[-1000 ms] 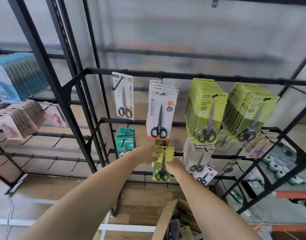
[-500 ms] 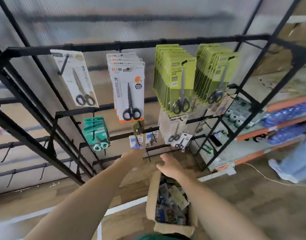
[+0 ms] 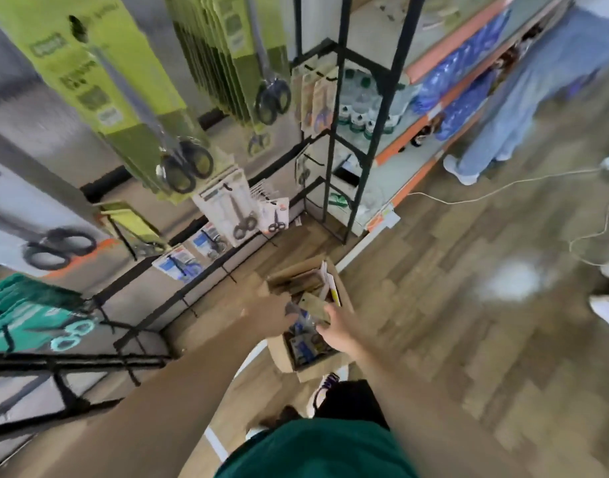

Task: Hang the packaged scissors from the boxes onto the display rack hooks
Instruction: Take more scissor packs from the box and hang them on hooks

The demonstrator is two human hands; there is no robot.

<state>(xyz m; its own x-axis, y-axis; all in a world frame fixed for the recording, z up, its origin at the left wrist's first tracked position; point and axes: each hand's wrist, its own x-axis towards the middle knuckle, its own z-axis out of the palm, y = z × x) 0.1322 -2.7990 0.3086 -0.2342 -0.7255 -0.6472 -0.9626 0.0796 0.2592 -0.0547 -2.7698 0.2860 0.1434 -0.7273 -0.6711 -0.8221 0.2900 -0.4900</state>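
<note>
We are at the fetching step, both hands down in the cardboard box [image 3: 286,353] below the display rack [image 3: 334,139], our right hand [image 3: 337,331] apparently holding a tan packaged scissors [image 3: 315,307], the left hand [image 3: 270,313] too blurred to judge, and next we must lift it to a free hook.

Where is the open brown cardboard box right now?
Head view, lower centre: the open brown cardboard box sits on the wooden floor beneath both hands, right of the black rack.
</note>
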